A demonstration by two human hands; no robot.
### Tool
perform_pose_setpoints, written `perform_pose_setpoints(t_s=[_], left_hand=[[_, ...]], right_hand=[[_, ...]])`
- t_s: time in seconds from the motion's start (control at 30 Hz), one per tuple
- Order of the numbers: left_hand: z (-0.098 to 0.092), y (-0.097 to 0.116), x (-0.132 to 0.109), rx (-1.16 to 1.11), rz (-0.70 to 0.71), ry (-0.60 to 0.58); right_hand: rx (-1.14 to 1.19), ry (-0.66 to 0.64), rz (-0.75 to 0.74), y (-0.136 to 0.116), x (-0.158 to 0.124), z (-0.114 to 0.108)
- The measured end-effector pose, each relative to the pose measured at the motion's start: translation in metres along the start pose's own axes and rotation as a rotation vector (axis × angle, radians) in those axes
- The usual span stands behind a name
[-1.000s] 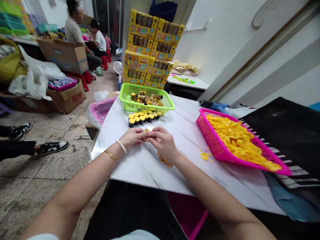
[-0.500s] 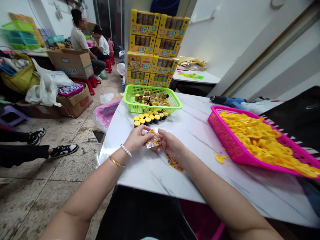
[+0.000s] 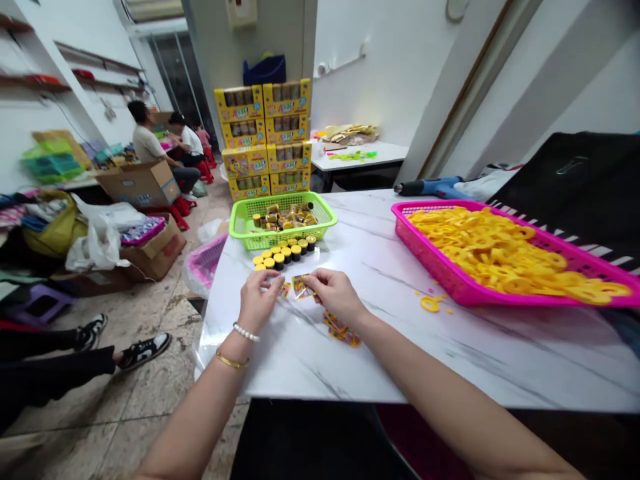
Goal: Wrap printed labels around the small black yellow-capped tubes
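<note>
The left hand pinches a small printed packet above the desk, and the right hand grips a second packet just beside it. Near the right wrist lies a loose pile of packets; beyond the hands, yellow-lidded containers stand in rows before a green basket.

Right grip pinches, left grip curled nearby.

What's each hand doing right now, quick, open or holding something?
Left hand: closed, apparently pinching a small orange piece.
Right hand: closed, holding a printed card by its edge.
</note>
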State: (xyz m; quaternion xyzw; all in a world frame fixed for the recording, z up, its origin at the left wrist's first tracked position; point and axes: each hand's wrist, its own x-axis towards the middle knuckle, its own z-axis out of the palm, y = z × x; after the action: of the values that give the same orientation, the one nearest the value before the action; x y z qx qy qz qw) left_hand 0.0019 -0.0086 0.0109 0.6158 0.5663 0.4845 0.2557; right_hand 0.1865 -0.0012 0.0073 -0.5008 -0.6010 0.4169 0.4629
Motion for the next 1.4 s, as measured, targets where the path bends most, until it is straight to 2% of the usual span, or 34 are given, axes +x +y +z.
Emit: perform_pose_setpoints(t_s=[0.13, 0.2, 0.33, 0.4, 0.5, 0.6, 0.8, 0.9, 1.03, 1.1, 1.3, 1.4], left_hand=[[0.003, 0.023, -0.013, -0.181, -0.018, -0.049], [0.004, 0.034, -0.020, -0.210, -0.018, -0.032], [0.000, 0.046, -0.029, -0.301, -0.080, -0.052], [-0.002, 0.047, -0.033, -0.331, -0.109, -0.054], [-0.006, 0.045, -0.041, -0.410, -0.204, 0.054], [-0.008, 0.041, -0.050, -0.539, -0.321, 0.124], [-0.010, 0.026, -0.066, -0.546, -0.366, 0.116], [-0.008, 0.018, -0.074, -0.527, -0.324, 0.097], [-0.009, 0.011, -0.081, -0.414, -0.210, 0.179], [-0.014, 0.009, -0.081, -0.397, -0.210, 0.192], [-0.049, 0.003, -0.070, -0.793, -0.559, 0.127], [-0.063, 0.002, -0.066, -0.866, -0.605, 0.041]], right_hand=[[-0.006, 0.081, -0.082, -0.003, -0.009, 0.006], [0.014, 0.100, -0.132, -0.005, -0.012, 0.007], [-0.028, 0.150, -0.297, -0.006, -0.017, 0.009], [-0.090, 0.188, -0.400, -0.006, -0.018, 0.011], [-0.157, 0.227, -0.500, -0.005, -0.019, 0.014], [-0.182, 0.197, -0.514, -0.005, -0.022, 0.018], [-0.189, 0.153, -0.481, -0.009, -0.031, 0.024], [-0.226, 0.101, -0.525, -0.009, -0.036, 0.028], [-0.256, 0.026, -0.639, -0.008, -0.040, 0.033], [-0.265, -0.039, -0.657, -0.009, -0.037, 0.037], [-0.318, -0.312, -0.650, -0.026, -0.014, 0.057], [-0.357, -0.378, -0.742, -0.035, 0.004, 0.067]])
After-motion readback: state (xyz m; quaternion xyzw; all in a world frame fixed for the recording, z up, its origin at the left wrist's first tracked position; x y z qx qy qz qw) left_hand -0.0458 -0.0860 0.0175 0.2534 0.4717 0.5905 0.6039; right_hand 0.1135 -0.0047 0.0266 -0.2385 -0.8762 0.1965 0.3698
